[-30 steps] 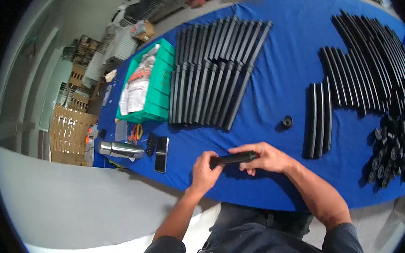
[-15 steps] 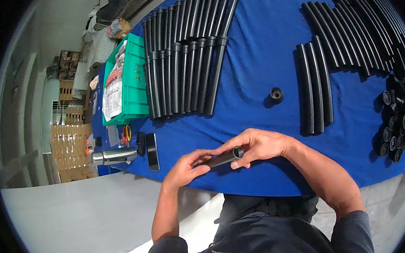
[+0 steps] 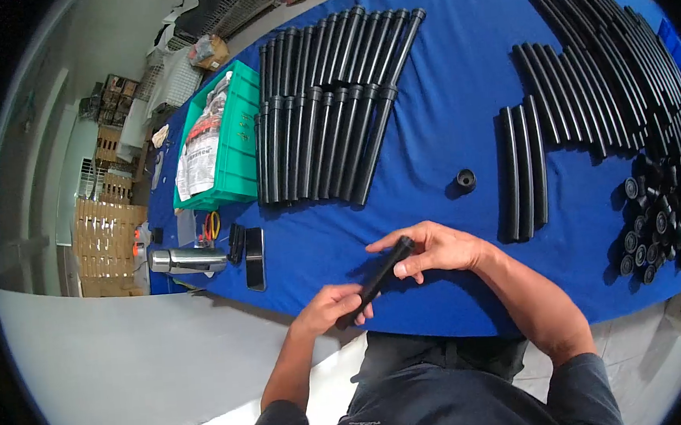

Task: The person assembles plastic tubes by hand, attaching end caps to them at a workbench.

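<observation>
A short black tube point(image 3: 380, 279) with a wider collar at its upper end is tilted over the near table edge. My left hand point(image 3: 331, 309) is closed around its lower part. At the collar end, my right hand point(image 3: 443, 248) has its index finger stretched out behind the tube and its thumb apart, close beside it. Contact between the right thumb and the tube is hard to make out. A small round black cap point(image 3: 465, 180) lies alone on the blue cloth point(image 3: 428, 111), beyond my right hand.
Two rows of collared black tubes point(image 3: 324, 142) lie at the back left beside a green crate point(image 3: 234, 153). Plain black tubes point(image 3: 524, 172) and a heap of caps point(image 3: 657, 226) occupy the right. A phone point(image 3: 255, 258), scissors point(image 3: 212, 225) and a metal flask point(image 3: 187, 260) are at the left.
The tube has swung steeper, its lower end now nearer my body and its collar end higher. My left hand has moved right and down with it; my right index finger has straightened.
</observation>
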Demonstrator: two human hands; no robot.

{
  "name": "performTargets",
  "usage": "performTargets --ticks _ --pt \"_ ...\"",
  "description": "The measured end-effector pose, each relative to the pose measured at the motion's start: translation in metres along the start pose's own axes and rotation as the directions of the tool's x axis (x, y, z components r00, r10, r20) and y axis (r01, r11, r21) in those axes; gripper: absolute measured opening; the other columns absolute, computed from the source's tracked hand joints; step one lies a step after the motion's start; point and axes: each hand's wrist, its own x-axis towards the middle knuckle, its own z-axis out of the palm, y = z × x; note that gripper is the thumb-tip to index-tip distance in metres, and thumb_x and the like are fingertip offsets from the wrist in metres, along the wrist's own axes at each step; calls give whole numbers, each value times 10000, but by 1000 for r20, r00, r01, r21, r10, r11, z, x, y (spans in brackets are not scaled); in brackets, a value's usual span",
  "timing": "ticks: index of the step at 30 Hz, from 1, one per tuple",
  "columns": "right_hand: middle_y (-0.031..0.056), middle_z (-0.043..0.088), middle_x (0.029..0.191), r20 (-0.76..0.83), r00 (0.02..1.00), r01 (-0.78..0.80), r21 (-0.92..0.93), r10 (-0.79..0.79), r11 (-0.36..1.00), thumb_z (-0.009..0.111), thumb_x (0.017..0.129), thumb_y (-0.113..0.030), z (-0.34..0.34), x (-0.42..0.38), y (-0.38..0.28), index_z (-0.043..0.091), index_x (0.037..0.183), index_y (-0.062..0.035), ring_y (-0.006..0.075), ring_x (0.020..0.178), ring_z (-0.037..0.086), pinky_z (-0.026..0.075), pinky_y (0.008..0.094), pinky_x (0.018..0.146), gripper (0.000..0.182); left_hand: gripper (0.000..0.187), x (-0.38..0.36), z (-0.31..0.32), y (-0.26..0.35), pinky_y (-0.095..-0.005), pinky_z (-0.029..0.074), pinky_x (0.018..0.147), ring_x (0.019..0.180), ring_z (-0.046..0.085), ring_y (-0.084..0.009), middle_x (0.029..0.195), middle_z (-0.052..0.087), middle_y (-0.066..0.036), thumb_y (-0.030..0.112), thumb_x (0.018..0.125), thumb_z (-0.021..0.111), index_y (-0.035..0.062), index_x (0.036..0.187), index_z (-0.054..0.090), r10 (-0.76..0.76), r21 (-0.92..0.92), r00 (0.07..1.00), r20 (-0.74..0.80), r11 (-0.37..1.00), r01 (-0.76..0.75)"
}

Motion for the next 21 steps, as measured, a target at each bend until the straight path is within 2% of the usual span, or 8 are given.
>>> performTargets --ticks 3,6,9,11,14,17,19,21 --pt "18 667 865 -73 997 -10 30 12 999 752 928 -194 0 2 9 655 1287 -20 88 684 597 510 251 603 410 441 4 6 -3 -340 518 931 1013 668 -178 1111 704 -112 338 1041 588 -53 1241 621 71 161 994 -87 985 -56" --pt "16 661 847 -206 979 22 63 -9 998 745 934 -187 3 1 6 667 1247 -19 93 696 612 519 255 613 364 421 -3 36 31 -329 517 960 1071 659 -175 1233 679 -132 270 1032 624 -36 1319 600 692 729 586 -422 643 -235" --pt "13 653 835 -244 969 62 48 -49 997 736 943 -184 7 5 4 662 1252 -19 95 714 622 526 259 623 358 513 -25 103 86 -497 488 1062 1248 604 -364 1323 602 -288 341 1043 571 -61 1357 510 617 -6 727 -301 761 -649" --pt "7 646 829 -262 964 60 53 -45 997 729 952 -192 6 4 8 653 1266 -22 95 734 626 531 261 631 365 750 -45 150 128 -475 399 1142 1331 536 -345 1433 512 -291 500 1011 569 -99 1433 409 537 -463 842 47 759 -458" --pt "4 643 838 -290 956 48 24 -40 999 727 955 -208 7 3 4 652 1264 -28 96 732 622 533 264 635 366 951 -57 197 176 -549 288 1199 1439 394 -453 1523 408 -334 666 926 587 -73 1495 400 482 -665 710 513 746 -26" --pt "35 668 876 -271 962 59 53 -42 997 736 942 -177 3 4 8 642 1278 -15 122 757 648 551 283 665 384 955 -67 260 186 -406 506 1018 1300 557 -402 1293 570 -400 560 993 569 -286 1382 357 718 -933 627 303 359 40" --pt "40 667 871 -266 963 61 59 -44 996 735 943 -180 3 5 8 641 1276 -12 121 750 645 550 283 660 385 952 -56 243 194 -431 487 1047 1241 595 -430 1227 606 -398 527 999 575 -301 1390 317 736 -864 472 486 485 133" --pt "46 665 863 -278 960 56 77 -32 996 739 941 -184 3 4 6 639 1273 -5 120 741 641 547 282 657 391 910 -27 263 179 -444 495 1036 1191 627 -427 1172 635 -388 473 1018 568 -319 1380 302 894 -948 330 304 316 17"
